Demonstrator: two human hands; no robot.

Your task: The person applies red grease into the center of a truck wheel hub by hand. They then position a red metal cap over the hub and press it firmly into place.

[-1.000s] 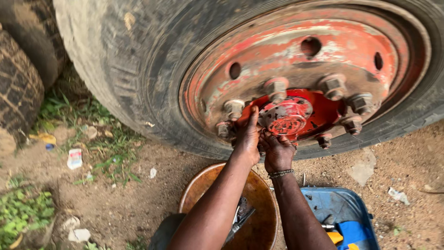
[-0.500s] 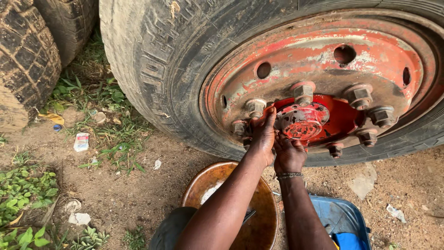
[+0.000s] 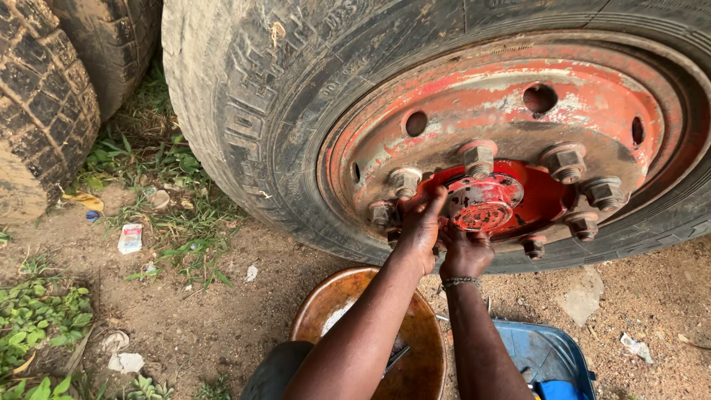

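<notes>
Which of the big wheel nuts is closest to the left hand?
The lug nut at the lower left of the ring, beside the left hand. The others sit farther round the red hub cap.

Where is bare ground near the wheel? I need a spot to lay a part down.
Bare dirt lies left of the brown bowl, up to the grass, and right of the blue tray, beside a flat stone. It is crowded under the hub, where both hands, left and right, work above bowl and tray.
</notes>
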